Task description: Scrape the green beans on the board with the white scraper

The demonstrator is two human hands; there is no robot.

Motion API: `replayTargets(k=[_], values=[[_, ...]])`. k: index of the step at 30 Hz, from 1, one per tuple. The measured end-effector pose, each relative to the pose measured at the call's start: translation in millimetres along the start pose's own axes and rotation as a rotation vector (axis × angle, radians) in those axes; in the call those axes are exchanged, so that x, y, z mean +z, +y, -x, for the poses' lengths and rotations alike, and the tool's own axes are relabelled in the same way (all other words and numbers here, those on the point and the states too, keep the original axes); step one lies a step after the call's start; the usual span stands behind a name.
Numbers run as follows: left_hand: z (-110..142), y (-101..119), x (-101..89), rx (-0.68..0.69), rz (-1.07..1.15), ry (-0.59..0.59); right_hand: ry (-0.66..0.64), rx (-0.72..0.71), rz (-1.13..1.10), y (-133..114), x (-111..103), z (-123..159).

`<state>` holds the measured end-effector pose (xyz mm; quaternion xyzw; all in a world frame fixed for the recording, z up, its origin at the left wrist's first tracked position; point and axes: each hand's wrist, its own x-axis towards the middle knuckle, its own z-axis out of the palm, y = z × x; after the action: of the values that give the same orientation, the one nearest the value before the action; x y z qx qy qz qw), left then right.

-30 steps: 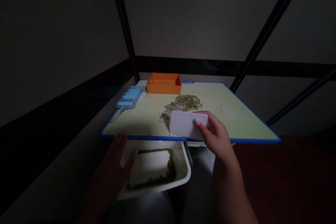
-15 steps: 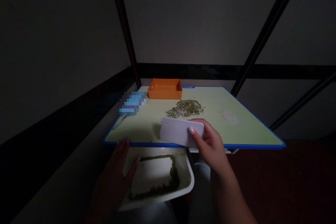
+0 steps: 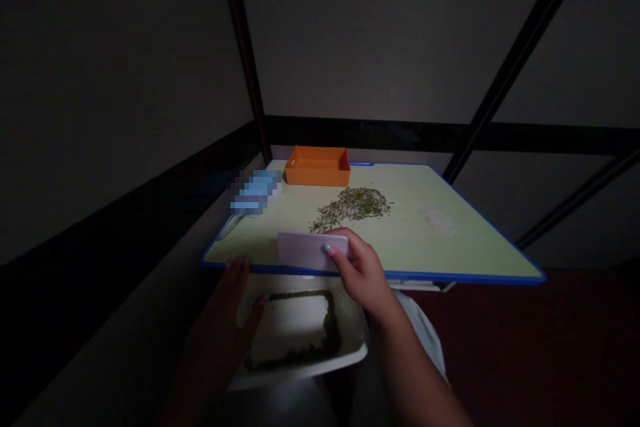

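My right hand (image 3: 361, 273) pinches a white rectangular plastic scraper (image 3: 305, 250), which sits low over the near blue edge of a pale green board (image 3: 450, 240). Farther up the board lies a scattered pile of small green beans (image 3: 350, 208). My left hand (image 3: 220, 333) has spread fingers, with its thumb against the rim of a white tray (image 3: 357, 347). Inside that tray, green beans form a rough rectangular ring (image 3: 330, 330) around a bare white middle. My left fingers reach the board's near edge.
An orange rectangular tray (image 3: 317, 168) stands at the board's far edge. Beside it lies a pixelated blue object (image 3: 255, 192) with a thin pale cord (image 3: 227, 227). A small pale grain patch (image 3: 439, 221) lies at right. Dark bars (image 3: 520, 60) and walls surround the board.
My right hand and the scraper have moved left and nearer to me, toward the board's near edge. The left hand and white tray have barely moved.
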<state>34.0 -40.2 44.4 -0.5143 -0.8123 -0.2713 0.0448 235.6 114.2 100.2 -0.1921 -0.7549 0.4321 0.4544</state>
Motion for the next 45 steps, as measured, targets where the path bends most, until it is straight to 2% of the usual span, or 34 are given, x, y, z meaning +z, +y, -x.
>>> replayTargets(k=[6,11,13,14,16,19,22,25,32,45], values=[[0.0,0.9,0.5,-0.01,0.009,-0.005,-0.044,-0.028,-0.005,-2.7,-17.7,2.6],[0.6,-3.6,2.6,0.006,0.02,0.017,0.185,-0.086,0.224,-13.0,-43.0,8.3],[0.5,-6.0,3.5,0.013,0.028,0.025,0.285,-0.116,0.347,-23.3,-45.8,13.0],[0.2,-6.9,3.8,0.011,0.031,0.026,0.312,-0.131,0.395,-29.4,-43.7,15.9],[-1.0,-8.2,3.9,-0.001,0.034,0.021,0.279,-0.178,0.442,-41.3,-31.3,22.2],[-3.7,-9.7,2.3,-0.021,0.05,0.016,0.091,-0.336,0.569,-51.2,2.1,29.5],[-6.7,-11.6,-0.4,-0.02,0.07,0.005,-0.045,-0.466,0.732,-47.5,36.1,31.9],[-8.9,-13.6,-2.1,-0.006,0.063,-0.011,-0.055,-0.483,0.837,-37.3,55.0,31.8],[-8.8,-17.4,1.1,0.036,0.045,0.0,-0.005,-0.468,0.911,-22.9,56.9,30.9],[-8.2,-20.1,5.6,0.072,0.012,0.036,-0.101,-0.284,0.972,-16.9,47.2,36.4]])
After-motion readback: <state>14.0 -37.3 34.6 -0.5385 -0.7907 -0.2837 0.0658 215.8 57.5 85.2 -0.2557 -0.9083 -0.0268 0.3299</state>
